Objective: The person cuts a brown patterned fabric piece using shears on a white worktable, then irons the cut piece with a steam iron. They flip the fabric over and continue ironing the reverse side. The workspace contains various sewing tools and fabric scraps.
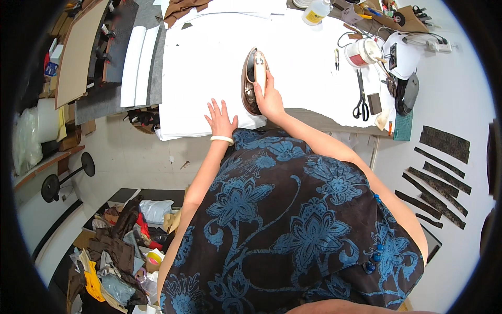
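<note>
My right hand [270, 100] is wrapped round the pale handle of a clothes iron [251, 94]. The iron, dark brown below, rests on a white sheet [204, 57] that covers the worktable, its long axis pointing away from me. To the left of it, my left hand [221, 123] lies flat with fingers spread near the sheet's front edge, holding nothing. A pale bangle [221, 139] circles that wrist. Whether any fabric lies under the iron, I cannot tell.
Black scissors [361, 97], a white tub [362, 52] and a computer mouse [411, 93] sit at the table's right. A clear bottle [316, 13] stands at the back. White rolls [140, 65] lie on the left. Dark patterned strips [439, 191] hang on the right; cloth scraps [115, 256] fill the lower left.
</note>
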The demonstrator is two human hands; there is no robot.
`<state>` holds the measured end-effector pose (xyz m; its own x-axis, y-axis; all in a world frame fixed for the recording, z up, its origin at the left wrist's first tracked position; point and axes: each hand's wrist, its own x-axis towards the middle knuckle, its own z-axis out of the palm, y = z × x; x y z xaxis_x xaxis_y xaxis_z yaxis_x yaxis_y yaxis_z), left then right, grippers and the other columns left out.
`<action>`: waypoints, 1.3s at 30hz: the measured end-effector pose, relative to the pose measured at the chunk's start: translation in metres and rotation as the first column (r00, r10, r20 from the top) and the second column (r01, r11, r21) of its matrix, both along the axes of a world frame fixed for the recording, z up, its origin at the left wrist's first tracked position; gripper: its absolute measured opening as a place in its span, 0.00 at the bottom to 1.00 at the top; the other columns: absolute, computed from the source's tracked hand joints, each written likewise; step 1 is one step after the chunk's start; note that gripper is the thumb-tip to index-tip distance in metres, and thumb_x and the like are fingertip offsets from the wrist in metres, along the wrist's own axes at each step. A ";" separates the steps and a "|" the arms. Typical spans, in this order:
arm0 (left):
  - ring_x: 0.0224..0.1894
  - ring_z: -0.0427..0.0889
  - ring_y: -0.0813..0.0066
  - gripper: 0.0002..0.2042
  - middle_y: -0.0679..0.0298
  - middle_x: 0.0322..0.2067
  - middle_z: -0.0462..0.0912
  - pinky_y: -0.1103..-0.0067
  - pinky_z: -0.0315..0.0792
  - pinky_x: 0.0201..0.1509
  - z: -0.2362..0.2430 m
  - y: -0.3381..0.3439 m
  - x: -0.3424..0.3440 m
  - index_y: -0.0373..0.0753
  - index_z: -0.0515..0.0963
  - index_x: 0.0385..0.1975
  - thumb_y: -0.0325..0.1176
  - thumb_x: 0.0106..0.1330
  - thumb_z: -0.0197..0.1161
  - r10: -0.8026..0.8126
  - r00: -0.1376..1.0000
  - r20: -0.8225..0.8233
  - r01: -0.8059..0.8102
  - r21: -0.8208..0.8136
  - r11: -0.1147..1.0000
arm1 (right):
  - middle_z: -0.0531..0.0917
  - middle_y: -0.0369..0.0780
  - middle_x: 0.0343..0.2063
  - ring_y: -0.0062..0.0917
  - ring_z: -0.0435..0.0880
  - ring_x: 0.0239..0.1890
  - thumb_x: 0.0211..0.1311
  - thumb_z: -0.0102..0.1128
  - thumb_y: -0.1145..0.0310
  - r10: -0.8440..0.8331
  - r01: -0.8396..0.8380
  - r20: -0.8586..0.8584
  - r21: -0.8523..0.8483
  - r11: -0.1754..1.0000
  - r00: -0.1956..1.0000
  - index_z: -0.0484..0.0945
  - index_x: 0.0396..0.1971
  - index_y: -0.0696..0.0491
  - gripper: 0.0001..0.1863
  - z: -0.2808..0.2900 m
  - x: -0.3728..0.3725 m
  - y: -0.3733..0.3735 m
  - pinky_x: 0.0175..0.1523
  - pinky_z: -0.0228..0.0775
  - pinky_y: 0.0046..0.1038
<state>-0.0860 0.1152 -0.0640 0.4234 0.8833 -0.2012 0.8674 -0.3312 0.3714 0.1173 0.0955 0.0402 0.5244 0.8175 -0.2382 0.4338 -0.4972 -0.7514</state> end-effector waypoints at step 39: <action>0.78 0.29 0.24 0.63 0.28 0.76 0.33 0.27 0.39 0.69 0.041 0.008 0.018 0.50 0.45 0.81 0.64 0.48 0.78 -0.113 0.968 -0.223 0.042 -0.301 0.953 | 0.86 0.59 0.42 0.54 0.88 0.45 0.70 0.60 0.49 -0.090 0.091 0.051 -0.009 0.996 0.995 0.59 0.74 0.47 0.38 0.006 0.062 -0.068 0.49 0.80 0.45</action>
